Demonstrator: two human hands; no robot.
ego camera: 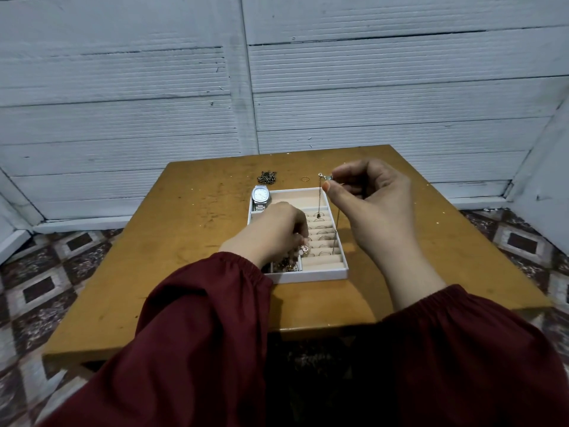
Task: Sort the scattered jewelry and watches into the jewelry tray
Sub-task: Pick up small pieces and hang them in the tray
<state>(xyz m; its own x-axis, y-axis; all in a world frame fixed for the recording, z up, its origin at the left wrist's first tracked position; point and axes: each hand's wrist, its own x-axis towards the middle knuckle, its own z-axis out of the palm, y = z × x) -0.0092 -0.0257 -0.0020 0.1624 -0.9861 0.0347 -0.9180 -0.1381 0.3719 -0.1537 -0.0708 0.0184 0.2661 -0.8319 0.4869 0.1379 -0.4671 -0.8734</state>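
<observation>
A white jewelry tray (311,276) with beige lining sits mid-table. Several rings stand in its slotted rolls on the right side. My right hand (369,204) pinches the clasp end of a thin chain necklace (320,198), which dangles over the tray. Over the tray's left compartments, my left hand (272,231) curls its fingers round small pieces of jewelry (303,249); what lies under it is hidden. A silver watch (261,195) rests on the tray's far left corner. Beyond the tray lie a dark chain pile (267,177) and a thin gold ring (305,179) on the table.
The small wooden table (184,241) stands before a white panelled wall, with patterned floor tiles on both sides. My dark red sleeves cover the table's near edge.
</observation>
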